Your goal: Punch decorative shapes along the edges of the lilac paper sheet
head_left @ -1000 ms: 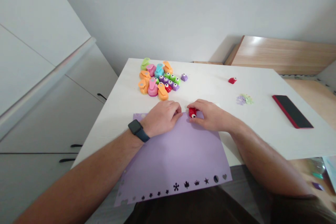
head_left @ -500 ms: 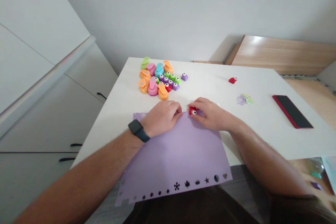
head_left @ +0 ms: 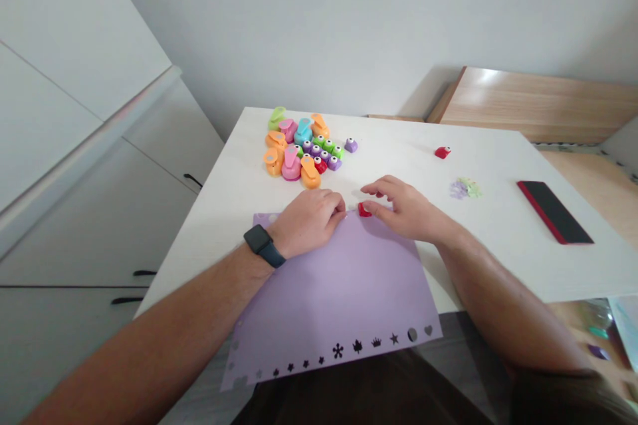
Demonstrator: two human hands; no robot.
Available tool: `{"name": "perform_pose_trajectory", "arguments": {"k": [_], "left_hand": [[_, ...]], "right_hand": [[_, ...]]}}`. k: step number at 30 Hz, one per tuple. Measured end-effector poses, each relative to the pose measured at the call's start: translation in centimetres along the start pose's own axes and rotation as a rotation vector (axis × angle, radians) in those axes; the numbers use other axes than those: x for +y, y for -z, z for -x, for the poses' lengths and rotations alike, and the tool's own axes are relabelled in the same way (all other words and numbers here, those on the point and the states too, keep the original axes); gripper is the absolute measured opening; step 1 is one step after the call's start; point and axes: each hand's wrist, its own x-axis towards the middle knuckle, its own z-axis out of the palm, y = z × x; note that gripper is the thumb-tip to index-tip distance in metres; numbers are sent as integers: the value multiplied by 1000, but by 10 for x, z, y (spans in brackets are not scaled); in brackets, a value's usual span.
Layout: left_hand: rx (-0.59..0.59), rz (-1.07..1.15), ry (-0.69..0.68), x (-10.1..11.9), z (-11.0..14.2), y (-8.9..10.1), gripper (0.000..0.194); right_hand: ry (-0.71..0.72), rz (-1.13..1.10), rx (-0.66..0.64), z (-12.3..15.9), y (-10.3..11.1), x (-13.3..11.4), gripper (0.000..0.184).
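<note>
My left hand rests with curled fingers on the top edge of a lilac paper sheet, which has small punched shapes along its near edge. A small red craft punch with a round white-and-black button sits at that same edge, between my hands. My right hand is just to its right, fingers spread, with the thumb beside the punch and holding nothing. A black smartwatch is on my left wrist.
A cluster of several colourful craft punches stands on the white table at the far left. Another red punch, paper cut-outs and a black-and-red phone lie to the right. White cabinets stand left.
My right hand has opened and drawn back to the right, uncovering the red punch, which stays at the paper's edge. My left hand has not visibly moved.
</note>
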Motion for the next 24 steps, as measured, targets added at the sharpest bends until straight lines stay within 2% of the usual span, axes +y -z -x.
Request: {"name": "perform_pose_trajectory", "arguments": {"k": [4, 7, 10, 14, 16, 18, 24], "left_hand": [[1, -10, 2, 0, 0, 0, 12], [0, -10, 8, 0, -1, 0, 12], [-3, -12, 4, 0, 0, 1, 12], [-2, -26, -7, -1, 1, 0, 13], [-3, -31, -13, -2, 1, 0, 13], [-5, -35, -13, -2, 0, 0, 13], [-9, -60, -16, -2, -1, -2, 13]], "right_hand": [[-117, -20, 240, -5, -4, 7, 28], [-154, -2, 349, -10, -5, 11, 30], [-132, 89, 427, -18, 3, 2, 29], [-47, 272, 502, -37, 17, -21, 32], [-46, 328, 508, -47, 16, -29, 35], [-64, 368, 488, -55, 5, -31, 37], [-140, 415, 245, -56, -43, -13, 39]]}}
